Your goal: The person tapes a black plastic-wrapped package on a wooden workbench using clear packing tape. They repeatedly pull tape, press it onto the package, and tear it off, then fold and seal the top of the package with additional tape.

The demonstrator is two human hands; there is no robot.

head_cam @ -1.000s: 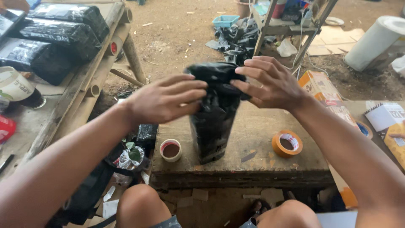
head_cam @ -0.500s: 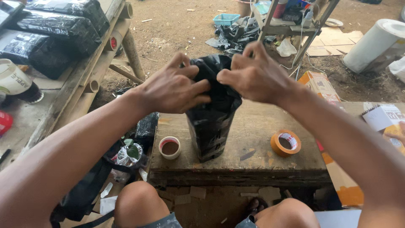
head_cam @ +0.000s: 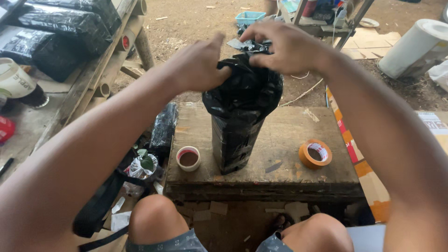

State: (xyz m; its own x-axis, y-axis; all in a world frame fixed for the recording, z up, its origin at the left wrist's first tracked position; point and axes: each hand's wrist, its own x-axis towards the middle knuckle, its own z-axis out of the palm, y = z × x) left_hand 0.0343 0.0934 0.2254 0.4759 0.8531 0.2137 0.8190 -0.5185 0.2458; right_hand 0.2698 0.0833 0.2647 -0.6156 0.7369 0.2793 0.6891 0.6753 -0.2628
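A tall block wrapped in a black plastic bag [head_cam: 235,135] stands upright near the middle of a low wooden bench [head_cam: 284,177], its loose top bunched above it. The left hand [head_cam: 198,65] is closed on the left side of the bunched plastic, and the right hand [head_cam: 287,46] pinches the gathered neck from above, fingers curled round the twisted film.

On the bench just left of the bag's base sits a white roll of tape [head_cam: 188,158]; an orange roll of tape [head_cam: 316,154] lies well apart to the right. Far left, similar black wrapped blocks [head_cam: 65,23] lie on a plank shelf, and a white bucket [head_cam: 413,46] rests on the dirt far right.

The block is tall on a narrow base, so a sideways tug at the neck could likely topple it. The thin film, stretched tight over the top edges, might also tear.
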